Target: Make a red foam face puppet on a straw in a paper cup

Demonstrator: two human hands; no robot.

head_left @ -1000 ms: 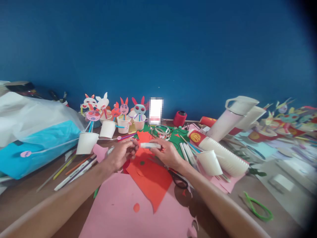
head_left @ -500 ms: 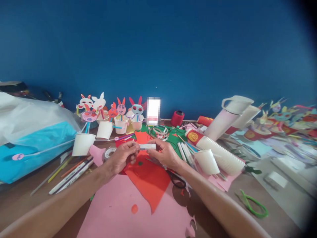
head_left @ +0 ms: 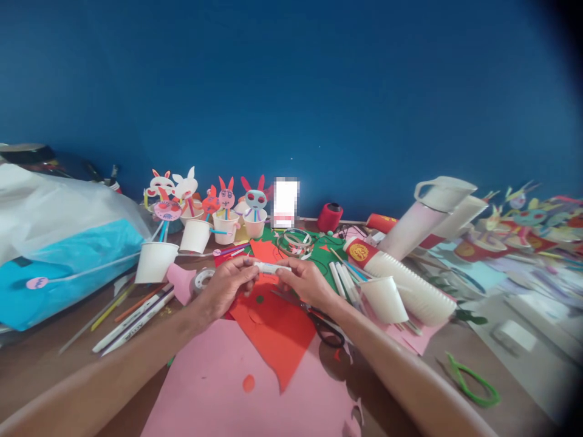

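Observation:
A small white tube (head_left: 272,268) with faint print lies level between my hands. My left hand (head_left: 233,280) pinches its left end, and my right hand (head_left: 306,280) grips the other end between thumb and fingers. Under them is a sheet of orange paper (head_left: 277,340) with a pointed lower corner, resting on pink paper (head_left: 204,376). Black-handled scissors (head_left: 328,331) sit beside my right wrist. A roll of tape (head_left: 203,279) stands just left of my left hand.
Paper cups (head_left: 156,262) holding rabbit-faced paper figures (head_left: 255,199) stand at the back left. To the right are stacked cups (head_left: 410,285), white markers (head_left: 342,282), a tilted white jug (head_left: 423,212) and a green pipe cleaner (head_left: 473,385). A blue-and-white bag (head_left: 68,267) fills the left side.
The view has shifted slightly, moving the scene a little to the right. My right fingers have slid on the tube's right end; both hands still hold it.

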